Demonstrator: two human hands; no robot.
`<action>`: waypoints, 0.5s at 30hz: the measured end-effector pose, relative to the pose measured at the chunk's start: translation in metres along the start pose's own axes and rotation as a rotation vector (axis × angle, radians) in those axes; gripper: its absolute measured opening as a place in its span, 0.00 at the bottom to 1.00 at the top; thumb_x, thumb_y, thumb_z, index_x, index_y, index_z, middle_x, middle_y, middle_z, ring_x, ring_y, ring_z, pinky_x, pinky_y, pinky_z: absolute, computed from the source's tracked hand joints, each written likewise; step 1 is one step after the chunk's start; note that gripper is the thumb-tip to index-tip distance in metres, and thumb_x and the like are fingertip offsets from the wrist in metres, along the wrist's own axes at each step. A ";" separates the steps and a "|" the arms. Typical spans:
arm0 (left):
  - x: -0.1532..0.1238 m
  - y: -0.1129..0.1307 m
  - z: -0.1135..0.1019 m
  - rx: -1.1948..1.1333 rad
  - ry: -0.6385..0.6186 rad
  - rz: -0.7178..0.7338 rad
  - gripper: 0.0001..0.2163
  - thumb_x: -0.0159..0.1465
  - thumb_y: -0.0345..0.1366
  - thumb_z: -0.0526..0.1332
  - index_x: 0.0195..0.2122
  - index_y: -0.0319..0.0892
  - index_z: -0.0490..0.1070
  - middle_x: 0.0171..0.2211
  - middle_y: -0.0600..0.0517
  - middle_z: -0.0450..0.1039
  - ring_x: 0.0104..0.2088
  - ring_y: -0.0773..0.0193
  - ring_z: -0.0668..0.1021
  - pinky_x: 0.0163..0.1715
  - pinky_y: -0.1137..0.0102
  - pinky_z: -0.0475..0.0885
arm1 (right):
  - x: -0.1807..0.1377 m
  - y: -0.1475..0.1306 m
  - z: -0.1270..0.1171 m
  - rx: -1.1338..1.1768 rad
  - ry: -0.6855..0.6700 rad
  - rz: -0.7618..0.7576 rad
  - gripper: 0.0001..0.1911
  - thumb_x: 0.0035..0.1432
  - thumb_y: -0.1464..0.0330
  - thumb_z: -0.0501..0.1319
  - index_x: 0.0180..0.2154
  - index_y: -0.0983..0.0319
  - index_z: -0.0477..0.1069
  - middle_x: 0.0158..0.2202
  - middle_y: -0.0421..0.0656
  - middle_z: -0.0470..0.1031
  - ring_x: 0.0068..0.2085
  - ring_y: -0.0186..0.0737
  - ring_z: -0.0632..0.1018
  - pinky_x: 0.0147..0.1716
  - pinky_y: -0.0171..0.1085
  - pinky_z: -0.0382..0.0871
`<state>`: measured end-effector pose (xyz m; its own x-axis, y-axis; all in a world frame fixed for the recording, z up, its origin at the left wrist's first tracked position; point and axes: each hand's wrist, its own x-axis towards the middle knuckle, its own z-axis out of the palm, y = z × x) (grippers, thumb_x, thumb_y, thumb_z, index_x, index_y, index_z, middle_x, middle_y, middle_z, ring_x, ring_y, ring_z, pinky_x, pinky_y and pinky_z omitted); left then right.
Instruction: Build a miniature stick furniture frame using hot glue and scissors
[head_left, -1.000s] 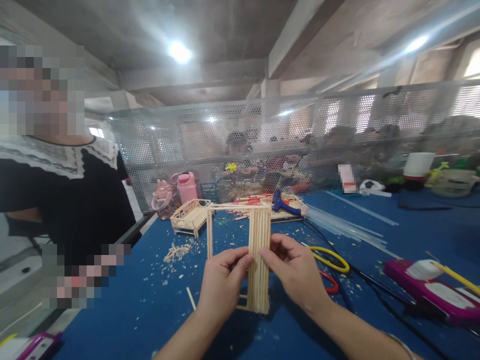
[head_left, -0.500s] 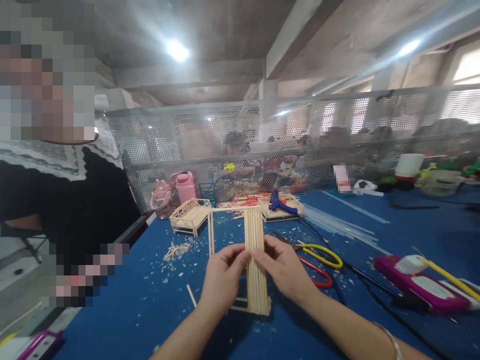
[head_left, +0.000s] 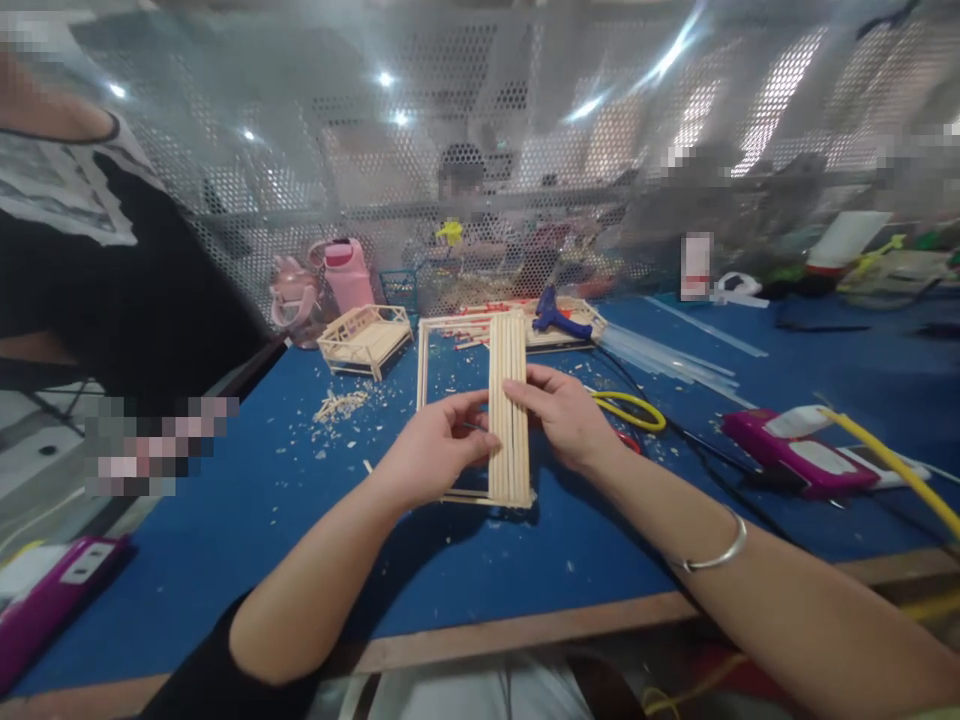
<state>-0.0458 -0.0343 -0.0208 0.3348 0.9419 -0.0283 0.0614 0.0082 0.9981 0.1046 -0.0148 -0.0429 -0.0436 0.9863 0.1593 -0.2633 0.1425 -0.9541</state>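
A frame of thin wooden sticks stands upright over the blue table, with a panel of several sticks side by side on its right part. My left hand pinches the panel's left edge with closed fingers. My right hand holds the panel from the right, fingers pressed on its face. A silver bangle sits on my right wrist.
A finished small stick bed stands at the back left beside pink bottles. A blue glue gun, clear glue sticks, yellow-handled scissors and a purple box lie right. A person in black stands left. Wood chips litter the cloth.
The camera has tipped downward, so the table edge and my forearms show. Both hands still hold the stick frame, which has drawn slightly nearer the table's middle.
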 end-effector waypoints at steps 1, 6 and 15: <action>0.000 -0.001 0.000 0.016 -0.008 0.006 0.19 0.52 0.22 0.63 0.46 0.42 0.75 0.27 0.57 0.72 0.26 0.70 0.74 0.32 0.70 0.73 | 0.000 0.000 0.000 0.004 0.000 0.002 0.14 0.37 0.60 0.69 0.27 0.61 0.73 0.22 0.35 0.73 0.24 0.32 0.71 0.27 0.34 0.66; 0.002 -0.006 -0.001 0.052 -0.008 0.013 0.21 0.53 0.24 0.62 0.50 0.41 0.71 0.25 0.58 0.69 0.26 0.71 0.72 0.33 0.70 0.72 | -0.001 -0.001 0.000 0.013 -0.001 -0.005 0.14 0.37 0.61 0.69 0.27 0.62 0.73 0.23 0.35 0.72 0.24 0.31 0.70 0.26 0.34 0.66; 0.001 -0.005 -0.001 0.093 -0.066 0.023 0.22 0.54 0.23 0.61 0.51 0.42 0.70 0.27 0.58 0.68 0.27 0.71 0.71 0.32 0.72 0.71 | 0.001 0.001 0.000 0.027 -0.009 -0.008 0.15 0.36 0.60 0.70 0.26 0.62 0.73 0.21 0.35 0.72 0.23 0.30 0.70 0.25 0.34 0.65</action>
<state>-0.0464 -0.0327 -0.0261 0.3980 0.9173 -0.0125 0.1387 -0.0467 0.9892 0.1048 -0.0135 -0.0437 -0.0502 0.9843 0.1693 -0.2892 0.1480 -0.9458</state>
